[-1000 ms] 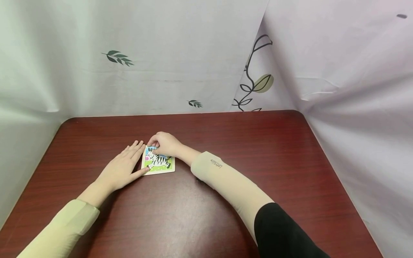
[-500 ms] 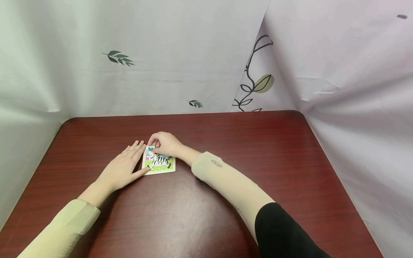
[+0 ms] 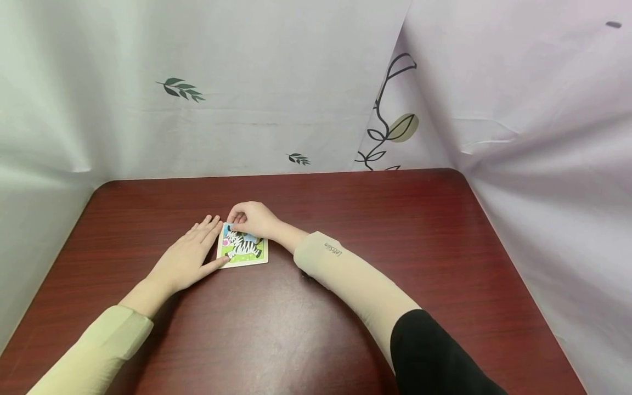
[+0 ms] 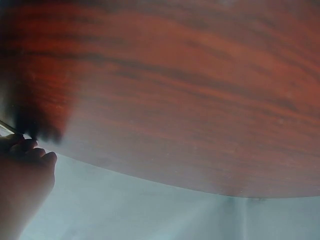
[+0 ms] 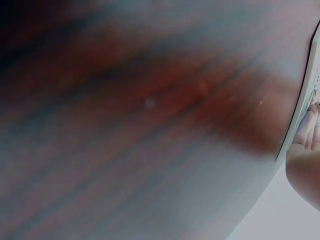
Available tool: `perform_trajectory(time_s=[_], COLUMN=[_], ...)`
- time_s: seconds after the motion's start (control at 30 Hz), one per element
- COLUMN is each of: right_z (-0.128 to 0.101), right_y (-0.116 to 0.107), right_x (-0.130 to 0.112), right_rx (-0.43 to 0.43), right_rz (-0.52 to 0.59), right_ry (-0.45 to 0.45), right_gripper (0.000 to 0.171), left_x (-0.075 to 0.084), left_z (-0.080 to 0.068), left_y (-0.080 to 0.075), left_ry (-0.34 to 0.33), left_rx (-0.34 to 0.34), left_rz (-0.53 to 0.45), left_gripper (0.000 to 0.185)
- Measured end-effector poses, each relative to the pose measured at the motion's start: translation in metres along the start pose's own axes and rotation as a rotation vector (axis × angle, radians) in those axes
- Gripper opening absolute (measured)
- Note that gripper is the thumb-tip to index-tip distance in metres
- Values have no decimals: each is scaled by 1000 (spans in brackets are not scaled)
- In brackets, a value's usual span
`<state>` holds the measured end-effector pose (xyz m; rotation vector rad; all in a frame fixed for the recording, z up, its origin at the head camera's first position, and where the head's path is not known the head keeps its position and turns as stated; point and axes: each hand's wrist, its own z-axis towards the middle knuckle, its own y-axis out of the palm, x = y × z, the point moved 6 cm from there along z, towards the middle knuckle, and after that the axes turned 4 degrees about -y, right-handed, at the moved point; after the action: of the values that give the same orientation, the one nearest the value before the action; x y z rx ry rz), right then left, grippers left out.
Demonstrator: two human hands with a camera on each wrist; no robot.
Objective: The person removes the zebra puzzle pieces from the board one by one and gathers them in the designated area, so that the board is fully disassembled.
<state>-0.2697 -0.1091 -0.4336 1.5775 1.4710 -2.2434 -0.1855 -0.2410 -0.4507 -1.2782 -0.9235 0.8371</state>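
A small square zebra picture puzzle point(image 3: 244, 249) lies flat on the table, with a pale border and a green and blue background. My left hand point(image 3: 182, 262) rests along its left side with the fingers straight, the thumb lying over the lower left corner. From above, my right hand point(image 3: 254, 219) reaches over the top edge. Its fingers are curled, and thumb and fingertips pinch at the upper left part by the zebra's head. The hand hides the upper right of the picture. In the right wrist view, the fingers point(image 5: 310, 130) touch the puzzle's face beside its pale edge point(image 5: 300, 107).
The dark red wooden table point(image 3: 370, 236) has rounded far corners. Pale curtains point(image 3: 257, 88) with leaf prints hang behind it and at both sides. Light sleeves point(image 3: 355, 285) cover both forearms.
My right thumb has shifted slightly up toward the puzzle's top edge, showing more of the zebra's head. The left hand and the puzzle stay in place.
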Motion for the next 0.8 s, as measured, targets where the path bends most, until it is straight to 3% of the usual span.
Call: perform_trajectory(time_s=[0.43,0.8], right_z=[2,-10], right_y=[-11,-44], right_x=[6,27], right_rx=[21,25], right_rz=[93,152], right_ry=[-11,22], right_gripper=[8,9], left_x=[0,-1], left_z=[1,1], left_y=[0,1], left_ry=[7,0], left_rx=[11,7], left_rz=[0,-1], left_gripper=[89,90])
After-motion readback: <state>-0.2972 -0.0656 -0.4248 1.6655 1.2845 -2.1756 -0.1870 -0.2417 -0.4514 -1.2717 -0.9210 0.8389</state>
